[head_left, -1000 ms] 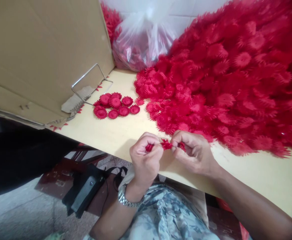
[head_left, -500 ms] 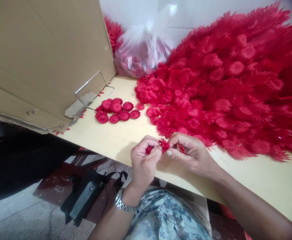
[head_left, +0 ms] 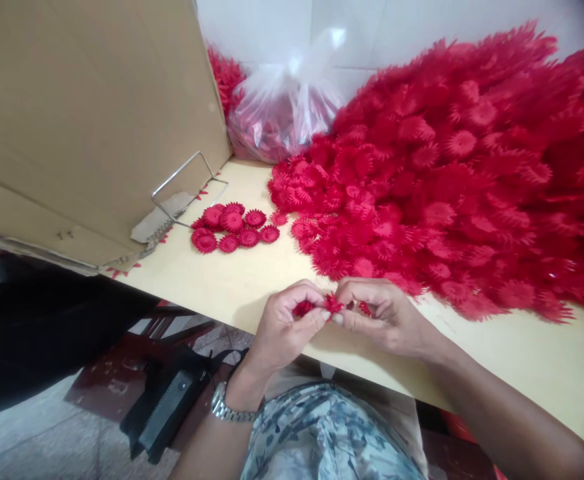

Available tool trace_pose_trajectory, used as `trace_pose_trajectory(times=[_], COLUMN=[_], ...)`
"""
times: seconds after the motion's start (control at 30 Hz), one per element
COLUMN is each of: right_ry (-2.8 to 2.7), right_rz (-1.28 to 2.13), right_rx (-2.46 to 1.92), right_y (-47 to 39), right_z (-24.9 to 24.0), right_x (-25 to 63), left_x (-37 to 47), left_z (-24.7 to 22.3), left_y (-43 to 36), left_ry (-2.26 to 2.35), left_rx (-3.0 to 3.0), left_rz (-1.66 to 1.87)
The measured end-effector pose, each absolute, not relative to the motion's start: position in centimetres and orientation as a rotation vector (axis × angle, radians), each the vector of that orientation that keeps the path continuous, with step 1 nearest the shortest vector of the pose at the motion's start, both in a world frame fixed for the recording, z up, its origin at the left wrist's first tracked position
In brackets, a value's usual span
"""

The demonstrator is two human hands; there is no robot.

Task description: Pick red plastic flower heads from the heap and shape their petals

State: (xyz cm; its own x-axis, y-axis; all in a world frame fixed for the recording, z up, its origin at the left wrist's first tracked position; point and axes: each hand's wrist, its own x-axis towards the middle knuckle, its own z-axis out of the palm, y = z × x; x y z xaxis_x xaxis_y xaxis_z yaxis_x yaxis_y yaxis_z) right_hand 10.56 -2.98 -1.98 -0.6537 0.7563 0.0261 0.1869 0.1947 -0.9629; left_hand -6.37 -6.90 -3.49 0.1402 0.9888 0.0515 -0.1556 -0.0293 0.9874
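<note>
Close to the table's front edge, my left hand [head_left: 289, 323] and my right hand [head_left: 385, 317] meet at a small red toothed piece [head_left: 333, 304]. Both hands pinch it between thumb and fingers. More red shows inside the curled fingers of each hand. Beyond my left hand lies a group of several round, dark red rosettes [head_left: 232, 222]. A large heap of flat red flower-shaped pieces [head_left: 452, 187] covers the right and back of the table.
A tied clear plastic bag [head_left: 285, 120] with red pieces stands against the wall. A cardboard sheet [head_left: 87, 120] rises at the left, with a bent wire frame [head_left: 187, 175] by it. The pale yellow tabletop [head_left: 207, 280] ends near my lap; a black bag [head_left: 167, 400] lies below.
My left wrist has swung left and the left hand has turned, its fingertips now nearer the right ones at the red piece. The view has shifted slightly.
</note>
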Motion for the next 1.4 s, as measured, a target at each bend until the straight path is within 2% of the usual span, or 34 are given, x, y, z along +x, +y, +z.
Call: trace_pose_trajectory(times=[0.3,0.67,0.77,0.9,1.07,1.17,1.4], right_ry=[-1.845,-1.811,-1.868,-2.06,-2.188,-2.239,-2.329], right_rz=[1.694,1.651,1.48,0.992,0.305,0.007,-0.076], right_rx=[-0.833,-0.839,-0.925,-1.12,-1.245,-1.29,-1.125], right_y=[-3.2,-3.3,-2.8,-0.7,4.0,5.7,3.1], right_z=[-1.2,-1.5,-1.2,0.4,2.0,1.8,0.1], right_x=[10.3,10.8,12.1,12.5,11.1,10.9,12.1], left_x=[-5.6,-6.3,-8.5,-8.7,-6.1,-6.1,-8.0], left_z=[-3.8,-2.1,-1.7,-0.5,0.1,-0.2,-0.8], left_y=[-7.6,-7.1,-6.6,-4.2,2.2,4.6,0.5], left_ry=[0.873,0.917,0.963,1.145,1.42,1.455,1.0], left_rx=[0.772,0.4,0.454,0.914,1.362,1.404,0.81], left_rz=[1.273,1.427,1.659,1.459,1.47,1.442,1.339])
